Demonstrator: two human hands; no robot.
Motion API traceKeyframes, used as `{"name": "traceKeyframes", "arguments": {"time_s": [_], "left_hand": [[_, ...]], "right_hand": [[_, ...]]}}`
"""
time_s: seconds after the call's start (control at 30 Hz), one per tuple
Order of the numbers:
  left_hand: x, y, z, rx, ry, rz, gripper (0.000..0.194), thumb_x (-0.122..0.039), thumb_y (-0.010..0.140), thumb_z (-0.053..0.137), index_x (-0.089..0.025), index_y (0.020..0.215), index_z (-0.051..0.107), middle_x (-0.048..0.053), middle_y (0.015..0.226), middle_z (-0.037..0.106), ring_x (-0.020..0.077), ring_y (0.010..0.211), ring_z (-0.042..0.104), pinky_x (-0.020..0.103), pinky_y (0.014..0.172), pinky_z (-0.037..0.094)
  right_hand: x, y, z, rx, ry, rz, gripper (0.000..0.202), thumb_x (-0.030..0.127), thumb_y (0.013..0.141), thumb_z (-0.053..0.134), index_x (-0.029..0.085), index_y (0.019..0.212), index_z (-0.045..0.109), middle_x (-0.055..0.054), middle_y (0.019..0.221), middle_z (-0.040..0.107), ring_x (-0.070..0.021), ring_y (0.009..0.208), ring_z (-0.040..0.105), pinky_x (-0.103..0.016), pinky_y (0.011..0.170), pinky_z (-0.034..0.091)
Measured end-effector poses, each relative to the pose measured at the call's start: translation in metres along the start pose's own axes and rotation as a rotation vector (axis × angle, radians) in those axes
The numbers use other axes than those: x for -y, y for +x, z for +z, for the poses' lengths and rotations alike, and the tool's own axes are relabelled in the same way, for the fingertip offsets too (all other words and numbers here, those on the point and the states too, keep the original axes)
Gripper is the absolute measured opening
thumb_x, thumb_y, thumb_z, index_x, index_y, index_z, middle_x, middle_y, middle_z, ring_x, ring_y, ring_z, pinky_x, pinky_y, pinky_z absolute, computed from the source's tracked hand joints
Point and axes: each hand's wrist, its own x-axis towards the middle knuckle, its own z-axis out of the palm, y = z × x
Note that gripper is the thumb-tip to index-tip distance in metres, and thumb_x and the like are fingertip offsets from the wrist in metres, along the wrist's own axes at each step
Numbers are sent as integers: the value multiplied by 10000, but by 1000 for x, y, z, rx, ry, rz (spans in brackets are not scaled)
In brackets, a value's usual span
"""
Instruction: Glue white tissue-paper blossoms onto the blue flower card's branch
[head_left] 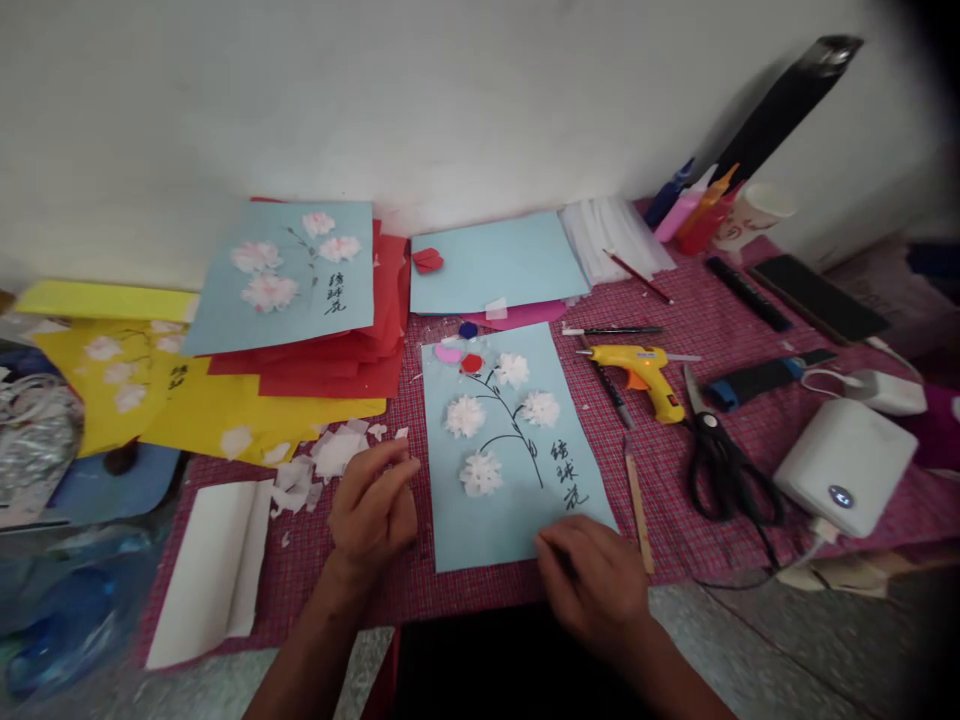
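A light blue sheet (457,535) lies before me with several fluffy white paper flowers, such as the one at lower left (481,473), on a drawn black branch. Dark brush writing (568,475) runs down its right side. My left hand (375,505) is just left of this sheet, its fingers loosely bent and apart, with nothing visible in them. White paper scraps (337,450) lie beside its fingertips. My right hand (596,580) rests at the sheet's lower right edge with curled fingers. Whatever its fingertips may pinch is hidden.
To the right lie a yellow glue gun (637,372), black scissors (720,465), a wooden stick (639,510) and a white box with a cable (847,465). Paint bottles (701,210) stand behind. A finished flower picture (217,300) tops red sheets at left. Folded white paper (214,570) lies front left.
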Motion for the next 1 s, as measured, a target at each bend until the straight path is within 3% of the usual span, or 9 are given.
{"name": "traceKeyframes", "arguments": {"time_s": [0.13,0.23,0.33,0.43,0.5,0.6,0.77,1.0], "left_hand": [[2,1,-1,-71,-32,38,259,-38,876,596,-222,1031,689,74,1128,715,184,966,705,355,844,606],[-2,7,-5,-46,-45,63,238,-64,898,569,-222,1034,684,76,1149,707,178,967,701,356,848,606],[-16,9,-14,204,-4,56,272,-96,925,527,-222,1107,685,90,1198,700,207,1064,685,391,909,598],[-41,-5,-28,544,85,22,306,-174,965,524,-214,1230,671,119,1331,663,261,1188,647,459,1002,567],[-59,-22,-37,670,88,18,349,-280,988,555,-241,1328,627,108,1455,595,281,1287,595,494,1079,523],[-81,-49,-44,764,84,4,549,-434,990,575,-267,1503,474,93,1604,449,302,1454,446,541,1175,433],[-93,-71,-42,789,143,-36,584,-439,997,563,-267,1539,430,66,1650,382,280,1504,379,524,1223,378],[-87,-79,-37,742,189,7,557,-421,1010,544,-277,1538,438,40,1650,385,258,1506,377,500,1234,355]], "right_hand": [[1,0,1,-12,6,-16,57,131,930,627,176,941,661,-51,794,670,-176,731,635,-312,694,518],[3,3,-1,34,-12,-31,108,163,962,584,175,894,668,-45,765,645,-170,708,624,-301,680,502],[6,5,-10,143,-25,-12,169,205,988,546,190,868,665,-41,766,641,-172,705,627,-299,671,508],[4,0,-27,170,-51,-35,148,246,1002,548,196,1052,678,-91,997,709,-215,907,680,-353,813,560],[-3,-7,-37,156,-136,-103,250,277,996,576,203,1224,650,-129,1251,684,-273,1151,645,-457,999,526],[-18,-20,-40,184,-305,-181,350,296,975,602,205,1311,632,-148,1460,588,-348,1368,520,-574,1130,419],[-33,-33,-29,202,-403,-249,421,314,971,589,196,1373,619,-154,1556,510,-367,1447,451,-616,1196,322],[-37,-35,-31,205,-403,-221,446,375,984,589,217,1400,606,-116,1579,491,-332,1445,466,-562,1172,400]]}}
